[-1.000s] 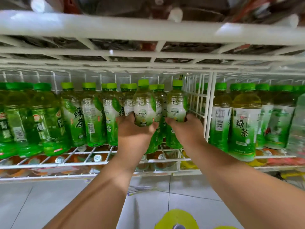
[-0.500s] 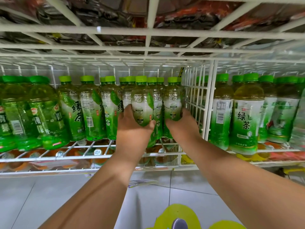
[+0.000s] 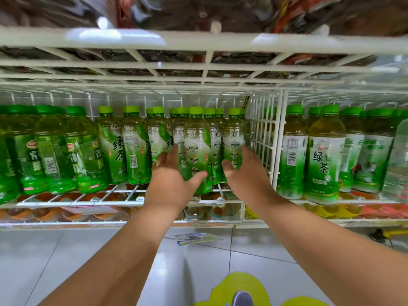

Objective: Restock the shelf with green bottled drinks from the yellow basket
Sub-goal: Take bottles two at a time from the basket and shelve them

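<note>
Both my hands reach into the white wire shelf [image 3: 123,203]. My left hand [image 3: 171,181] wraps a green tea bottle [image 3: 196,149] with a light green cap, thumb across its lower front; the bottle stands at the front of the row. My right hand [image 3: 245,171] grips a second green tea bottle [image 3: 234,142] just to the right, beside the wire divider [image 3: 279,138]. Several like bottles [image 3: 134,146] stand behind and to the left. A yellow shape [image 3: 240,288], perhaps the basket, shows at the bottom edge.
Darker green bottles [image 3: 53,151] fill the shelf's left end. Beyond the divider stand taller green tea bottles [image 3: 323,155]. The wire shelf above [image 3: 198,40] hangs close over the caps. Orange and yellow drinks lie on the level below [image 3: 331,210]. A paper scrap [image 3: 196,238] lies on the tiled floor.
Both bottles have gone a little deeper into the row and stand lower on the shelf. My hands have slid down their sides. The view tilted slightly.
</note>
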`<state>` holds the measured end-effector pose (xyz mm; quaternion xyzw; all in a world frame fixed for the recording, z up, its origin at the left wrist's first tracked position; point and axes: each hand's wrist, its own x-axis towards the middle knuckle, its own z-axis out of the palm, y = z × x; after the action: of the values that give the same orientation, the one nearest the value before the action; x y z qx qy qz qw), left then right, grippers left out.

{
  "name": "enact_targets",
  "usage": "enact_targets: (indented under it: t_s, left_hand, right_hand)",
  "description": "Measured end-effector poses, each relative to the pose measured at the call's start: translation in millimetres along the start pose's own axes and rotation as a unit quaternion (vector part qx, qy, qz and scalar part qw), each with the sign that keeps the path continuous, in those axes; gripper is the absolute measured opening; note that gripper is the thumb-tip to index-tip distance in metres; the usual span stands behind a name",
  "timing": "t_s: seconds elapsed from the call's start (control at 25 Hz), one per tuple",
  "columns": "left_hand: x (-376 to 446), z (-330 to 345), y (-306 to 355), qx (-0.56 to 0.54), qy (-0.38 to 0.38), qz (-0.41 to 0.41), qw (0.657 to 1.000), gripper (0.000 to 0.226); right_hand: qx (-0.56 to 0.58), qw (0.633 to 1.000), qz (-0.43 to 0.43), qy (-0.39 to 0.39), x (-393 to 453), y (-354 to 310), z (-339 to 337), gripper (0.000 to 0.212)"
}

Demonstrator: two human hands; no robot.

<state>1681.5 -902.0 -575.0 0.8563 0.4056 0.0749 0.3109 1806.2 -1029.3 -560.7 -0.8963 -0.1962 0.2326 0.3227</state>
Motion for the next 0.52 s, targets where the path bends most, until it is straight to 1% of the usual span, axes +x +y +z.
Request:
enact_targets:
  t_s: [0.12,0.24,0.32,0.36,0.52]
  left_hand:
    - [-13,-17,9,0.078,0.011,0.021,0.997,0.092]
    - [-35,-46,15,0.162,0.029,0.069,0.984,0.087]
    - [-59,-70,21,0.187,0.055,0.083,0.977,0.083]
    - [-76,-80,25,0.193,0.056,0.073,0.977,0.084]
    - [-140,-141,63,0.209,0.037,0.065,0.975,0.085]
  right_hand:
    - [-0.096,0.993,-0.063,-0.008,-21,-1,-7,0.076]
    - [-0.192,0.974,-0.120,-0.001,-41,0,-27,0.076]
    - [-0.223,0.963,-0.154,-0.009,-65,-8,-50,0.076]
    - [-0.232,0.958,-0.167,-0.010,-82,-12,-62,0.076]
    - [-0.264,0.942,-0.207,-0.007,-156,-40,-126,0.077]
